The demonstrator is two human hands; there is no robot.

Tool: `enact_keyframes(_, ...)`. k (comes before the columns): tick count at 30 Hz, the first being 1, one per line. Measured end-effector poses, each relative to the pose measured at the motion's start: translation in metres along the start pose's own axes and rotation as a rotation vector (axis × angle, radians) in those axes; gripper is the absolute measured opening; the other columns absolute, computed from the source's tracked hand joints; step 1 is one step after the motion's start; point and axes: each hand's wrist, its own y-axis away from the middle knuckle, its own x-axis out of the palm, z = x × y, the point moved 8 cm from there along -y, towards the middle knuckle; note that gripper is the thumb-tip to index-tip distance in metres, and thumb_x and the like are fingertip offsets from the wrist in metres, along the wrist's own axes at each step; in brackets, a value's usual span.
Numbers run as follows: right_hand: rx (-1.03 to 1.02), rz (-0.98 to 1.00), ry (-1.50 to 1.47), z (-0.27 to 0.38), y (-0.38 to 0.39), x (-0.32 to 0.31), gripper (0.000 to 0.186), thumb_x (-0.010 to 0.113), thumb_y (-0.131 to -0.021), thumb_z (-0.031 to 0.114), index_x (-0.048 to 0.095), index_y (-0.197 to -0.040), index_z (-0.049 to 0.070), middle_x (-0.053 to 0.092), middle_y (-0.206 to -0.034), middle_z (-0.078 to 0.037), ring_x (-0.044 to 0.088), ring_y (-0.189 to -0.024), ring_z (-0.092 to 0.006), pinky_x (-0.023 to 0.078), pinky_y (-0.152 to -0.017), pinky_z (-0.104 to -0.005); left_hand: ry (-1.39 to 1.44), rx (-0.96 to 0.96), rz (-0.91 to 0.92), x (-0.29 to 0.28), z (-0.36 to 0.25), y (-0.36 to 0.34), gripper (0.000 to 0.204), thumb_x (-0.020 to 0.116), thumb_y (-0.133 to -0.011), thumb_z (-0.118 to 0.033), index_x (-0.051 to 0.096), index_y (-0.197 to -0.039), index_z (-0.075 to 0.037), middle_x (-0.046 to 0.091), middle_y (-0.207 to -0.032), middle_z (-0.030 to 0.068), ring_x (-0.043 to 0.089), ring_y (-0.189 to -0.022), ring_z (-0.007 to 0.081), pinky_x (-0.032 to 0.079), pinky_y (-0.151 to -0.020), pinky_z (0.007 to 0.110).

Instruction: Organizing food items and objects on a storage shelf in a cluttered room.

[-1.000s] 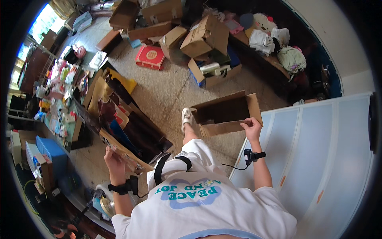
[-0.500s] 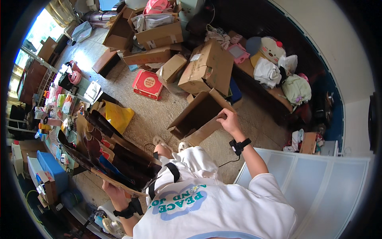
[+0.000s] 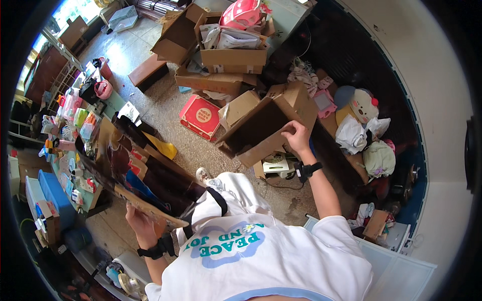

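My left hand (image 3: 138, 220) grips the near cardboard edge of a bulky open carrier (image 3: 165, 188) at lower left, holding dark flat pieces, torn brown card and something blue and red. My right hand (image 3: 297, 134) pinches the rim of an open cardboard box (image 3: 243, 150), dark inside, tilted in front of me beside a pile of cardboard boxes (image 3: 231, 57). A red box (image 3: 198, 118) lies on the floor beyond. Part of my shoe (image 3: 203, 175) shows below.
A cluttered glass table (image 3: 70, 165) runs along the left, near blue bins (image 3: 52, 195). A dark bench (image 3: 351, 160) with bags and a plush toy (image 3: 364, 108) stands right. A low wooden block (image 3: 148, 72) is on the floor farther back. A white panel (image 3: 396, 271) lies lower right.
I have moved forward; the white panel slid down to the lower right. My right hand moved up and left with the box toward the pile. My left hand still grips its load.
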Motion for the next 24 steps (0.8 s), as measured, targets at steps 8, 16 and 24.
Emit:
enact_keyframes(8,0.051,-0.060,-0.155,-0.062,-0.134,0.012,0.019,0.071,-0.063,0.001,0.060,-0.079,0.002,0.062,-0.071,-0.005,0.059,-0.067,-0.0135,0.046,-0.062,-0.0258,-0.162,0.057,-0.324,0.038,0.006,-0.047,0.026,0.052,-0.087,-0.024,0.050,-0.104,-0.004,0.063,-0.094,0.0120,0.065,-0.067,0.0246,0.053,-0.042,0.035)
enact_keyframes(16,0.175,-0.028,-0.386,-0.152,-0.257,0.049,0.021,0.069,-0.068,-0.001,0.058,-0.085,0.004,0.061,-0.080,-0.002,0.058,-0.073,-0.0122,0.046,-0.067,-0.0251,-0.133,0.188,-0.588,0.098,0.033,-0.067,0.028,0.052,-0.087,-0.029,0.051,-0.103,-0.007,0.062,-0.071,0.0090,0.061,-0.050,0.0246,0.050,-0.036,0.034)
enact_keyframes(24,0.333,0.099,-0.075,-0.247,-0.298,0.088,0.051,0.070,-0.069,0.009,0.049,-0.114,0.000,0.059,-0.105,-0.012,0.056,-0.098,-0.0220,0.043,-0.086,-0.0322,-0.253,0.164,-0.679,0.132,0.044,-0.082,0.026,0.053,-0.087,-0.031,0.053,-0.074,-0.008,0.056,-0.057,0.0080,0.056,-0.044,0.0243,0.047,-0.034,0.039)
